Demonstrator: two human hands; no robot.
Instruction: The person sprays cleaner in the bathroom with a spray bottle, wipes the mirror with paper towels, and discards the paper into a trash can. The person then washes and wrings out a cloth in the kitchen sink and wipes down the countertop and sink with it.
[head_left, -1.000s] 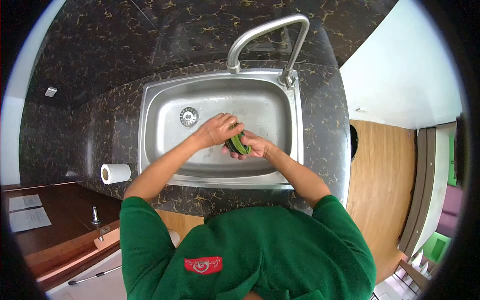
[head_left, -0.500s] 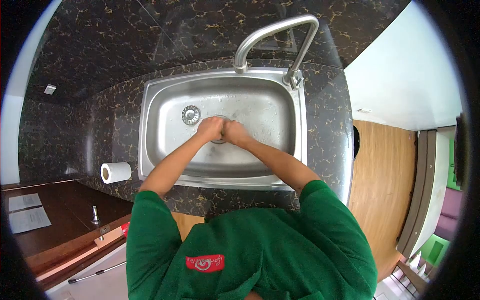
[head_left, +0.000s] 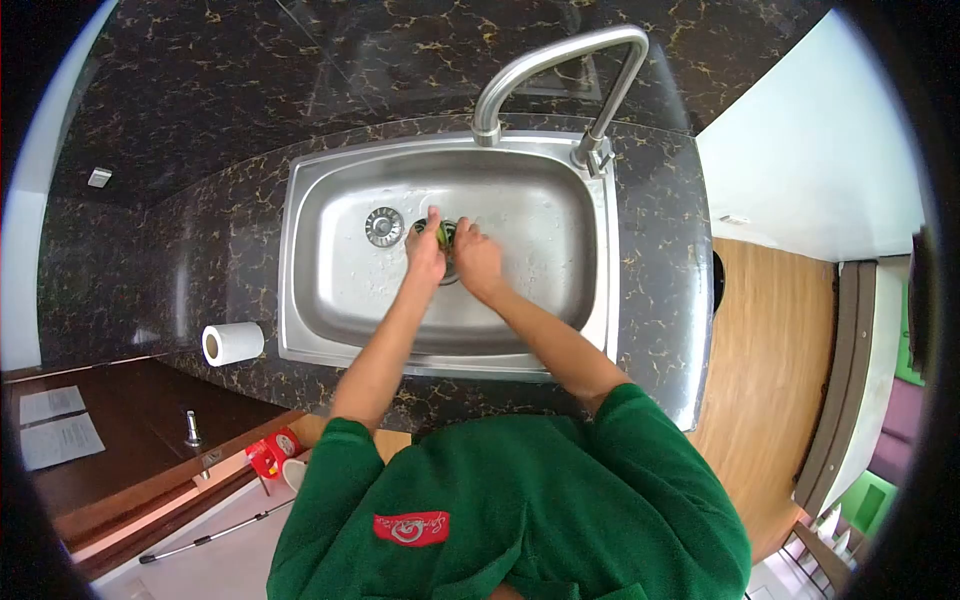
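Over the steel sink basin (head_left: 350, 270) my two hands are close together. My left hand (head_left: 427, 252) is wrapped round a small green object (head_left: 442, 236), with its thumb pointing up toward the faucet. Just to the right, my right hand (head_left: 477, 259) has bent fingers near that object; what it grips, if anything, is too small to tell. A round, dark-rimmed item lies partly hidden beneath both hands. The metal drain strainer (head_left: 384, 227) sits left of my left hand.
The curved faucet (head_left: 560, 50) rises behind the basin at the right. On the dark countertop (head_left: 240, 290), a white paper roll (head_left: 233, 344) lies on its side, left of the sink. Paper sheets (head_left: 60, 440) rest at the lower left, near a red item (head_left: 272, 453).
My hands, pressed together before, have come slightly apart. The green object now shows between them. My left forearm has swung rightward, and more of the red item is visible at the lower left.
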